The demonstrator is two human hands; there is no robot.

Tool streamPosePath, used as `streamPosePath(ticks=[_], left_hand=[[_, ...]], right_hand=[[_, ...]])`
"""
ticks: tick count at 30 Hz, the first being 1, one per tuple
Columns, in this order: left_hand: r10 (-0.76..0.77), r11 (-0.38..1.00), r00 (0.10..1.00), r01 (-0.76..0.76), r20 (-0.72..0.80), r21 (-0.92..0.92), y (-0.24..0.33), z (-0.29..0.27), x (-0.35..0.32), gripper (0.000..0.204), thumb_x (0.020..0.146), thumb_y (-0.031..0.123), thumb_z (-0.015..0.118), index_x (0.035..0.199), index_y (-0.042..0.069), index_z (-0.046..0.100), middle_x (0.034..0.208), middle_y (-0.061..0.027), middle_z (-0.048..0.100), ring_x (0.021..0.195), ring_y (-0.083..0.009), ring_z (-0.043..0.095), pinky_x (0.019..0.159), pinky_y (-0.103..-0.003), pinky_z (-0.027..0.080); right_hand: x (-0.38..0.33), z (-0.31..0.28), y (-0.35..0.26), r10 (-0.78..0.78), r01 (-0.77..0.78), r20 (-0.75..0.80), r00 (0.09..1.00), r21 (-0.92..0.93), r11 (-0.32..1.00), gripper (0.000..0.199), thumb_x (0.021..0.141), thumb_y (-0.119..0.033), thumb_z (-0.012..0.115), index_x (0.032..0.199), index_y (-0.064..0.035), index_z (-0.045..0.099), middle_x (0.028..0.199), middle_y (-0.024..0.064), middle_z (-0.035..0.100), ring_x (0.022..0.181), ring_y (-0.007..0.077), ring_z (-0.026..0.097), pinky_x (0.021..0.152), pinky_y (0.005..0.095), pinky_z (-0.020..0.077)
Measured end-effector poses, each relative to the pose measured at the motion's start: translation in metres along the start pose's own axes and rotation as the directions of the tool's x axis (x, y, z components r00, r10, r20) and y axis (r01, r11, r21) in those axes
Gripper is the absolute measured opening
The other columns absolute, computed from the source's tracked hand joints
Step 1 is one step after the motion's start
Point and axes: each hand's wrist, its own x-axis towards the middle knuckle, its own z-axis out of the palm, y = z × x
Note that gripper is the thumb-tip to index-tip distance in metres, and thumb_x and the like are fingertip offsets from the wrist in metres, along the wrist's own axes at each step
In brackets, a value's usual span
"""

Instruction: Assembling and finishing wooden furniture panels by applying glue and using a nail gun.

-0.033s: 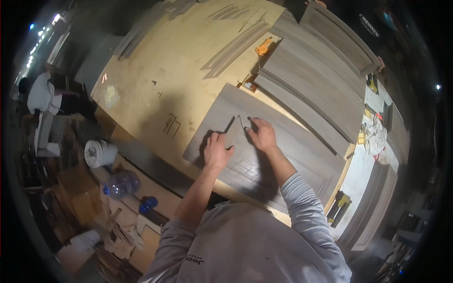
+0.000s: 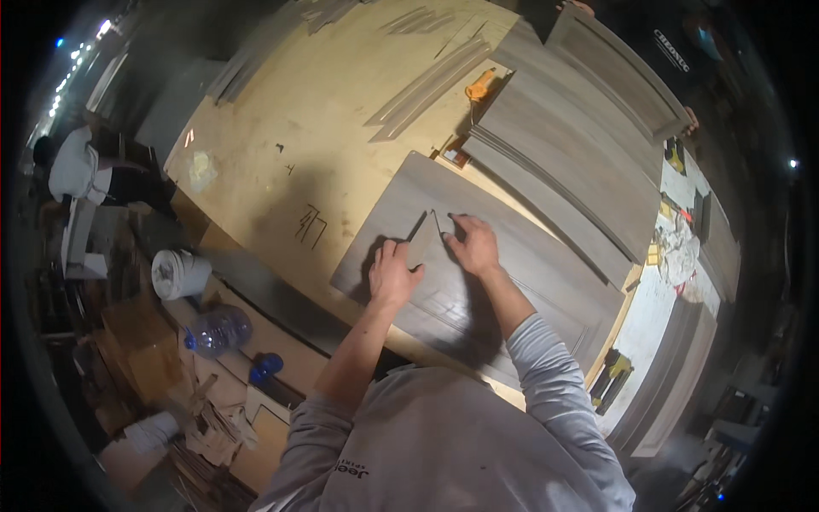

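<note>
As this panel (image 2: 456, 299) looks stiff, I'd hold its edges; my right hand (image 2: 478, 246) is spread, left hand (image 2: 392, 273) unclear.

The panel (image 2: 546, 277) is grey-brown, the tabletop (image 2: 320, 107) pale yellow, the sleeves (image 2: 550, 358) grey, the bottle (image 2: 219, 330) blue.

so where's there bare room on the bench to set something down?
Widest free patch: the tan bench between the thin grey strips and the boards along its left edge. Smaller: the grey panel beyond the left hand and right hand. Crowded: far right, with stacked panels and an orange tool.
</note>
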Motion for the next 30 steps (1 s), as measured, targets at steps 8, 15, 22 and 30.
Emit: streamPosePath(ticks=[8, 15, 22, 30], left_hand=[[0.051, 0.996, 0.998, -0.053, -0.023, -0.070, -0.016, 0.010, 0.007, 0.053, 0.081, 0.023, 0.081, 0.128, 0.008, 0.062, 0.122, -0.0104, 0.057, 0.120, -0.0347, 0.054, 0.099, -0.046, 0.049], [0.053, 0.995, 0.998, -0.055, -0.029, -0.086, -0.014, 0.016, 0.010, 0.054, 0.081, 0.025, 0.083, 0.128, 0.007, 0.064, 0.120, -0.0111, 0.059, 0.116, -0.0352, 0.056, 0.098, -0.046, 0.049], [0.049, 0.998, 0.998, -0.050, -0.034, -0.025, -0.006, 0.013, 0.010, 0.052, 0.082, 0.026, 0.083, 0.125, 0.003, 0.064, 0.117, -0.0126, 0.058, 0.111, -0.0349, 0.058, 0.091, -0.048, 0.052], [0.009, 1.000, 0.999, -0.009, -0.044, -0.008, -0.005, 0.019, 0.010, 0.050, 0.084, 0.029, 0.079, 0.124, 0.004, 0.063, 0.116, -0.0123, 0.058, 0.110, -0.0349, 0.058, 0.089, -0.049, 0.053]], right_hand=[[0.005, 0.005, -0.002, 0.075, -0.075, 0.080, 0.994, 0.004, 0.997, 0.046, 0.087, -0.029, 0.077, 0.130, -0.0160, 0.069, 0.122, 0.0085, 0.065, 0.119, 0.0342, 0.056, 0.101, 0.0481, 0.0459], [0.006, 0.002, -0.007, 0.137, -0.139, 0.110, 0.985, 0.017, 0.990, 0.047, 0.087, -0.030, 0.077, 0.131, -0.0187, 0.068, 0.120, 0.0070, 0.064, 0.121, 0.0320, 0.054, 0.104, 0.0476, 0.0413], [0.007, 0.003, -0.008, 0.128, -0.131, 0.104, 0.986, 0.014, 0.991, 0.046, 0.086, -0.029, 0.077, 0.130, -0.0182, 0.069, 0.116, 0.0069, 0.064, 0.120, 0.0317, 0.054, 0.103, 0.0476, 0.0416], [0.006, 0.002, -0.007, 0.106, -0.111, 0.091, 0.990, 0.051, 0.993, 0.046, 0.084, -0.028, 0.079, 0.128, -0.0174, 0.071, 0.113, 0.0081, 0.065, 0.113, 0.0313, 0.057, 0.099, 0.0459, 0.0431]])
